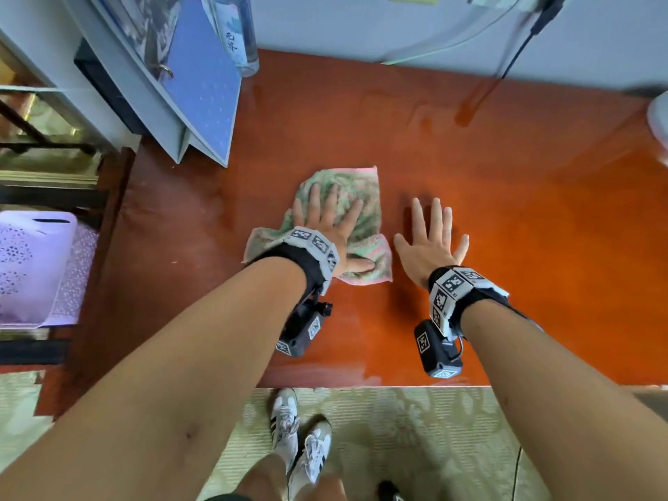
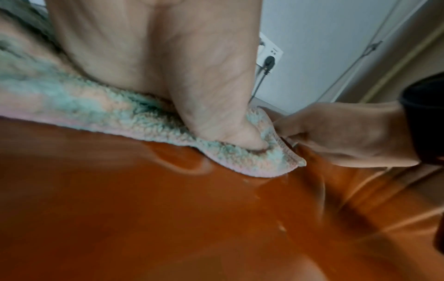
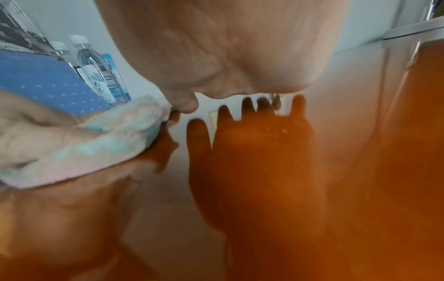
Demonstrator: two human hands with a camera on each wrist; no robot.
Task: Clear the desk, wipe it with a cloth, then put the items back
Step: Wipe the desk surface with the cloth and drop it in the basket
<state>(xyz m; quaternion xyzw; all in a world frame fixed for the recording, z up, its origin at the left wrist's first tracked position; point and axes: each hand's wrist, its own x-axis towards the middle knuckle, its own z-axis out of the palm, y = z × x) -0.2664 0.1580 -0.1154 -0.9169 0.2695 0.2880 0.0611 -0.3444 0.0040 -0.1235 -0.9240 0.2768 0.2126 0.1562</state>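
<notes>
Left hand point(image 1: 330, 226) lies flat, palm down, on a cloth point(image 1: 361, 197) with its fingers point(image 1: 315, 197) straight and spread; the thumb presses into the pile near the cloth's right corner, as the left wrist view shows. The cloth is a thick, fluffy terry square, mottled green and pink with a pink hemmed edge, rumpled and partly folded, and it sits near the middle of the worktop point(image 1: 506, 211). Right hand point(image 1: 432, 244) is just beside the cloth, apart from it, palm down with all fingers wide and holding nothing; in the right wrist view its dark reflection appears in the surface below it, so whether the palm touches the surface cannot be told.

The worktop is a glossy, orange-red lacquered board, smooth enough to mirror the wall and hands, with faint wet streaks near the cloth. At its far left corner stand blue binders point(image 1: 202, 88) with a fine white dot pattern, leaning against a grey case, and beside them clear plastic water bottles point(image 3: 96, 68) with white caps and printed labels. The back wall is pale grey; a wall socket point(image 2: 269, 55) carries a black plug, and a black cable point(image 1: 513, 59) hangs to the worktop. A lilac perforated plastic basket point(image 1: 32, 262) stands to the left, below. The floor is pale green patterned tile.
</notes>
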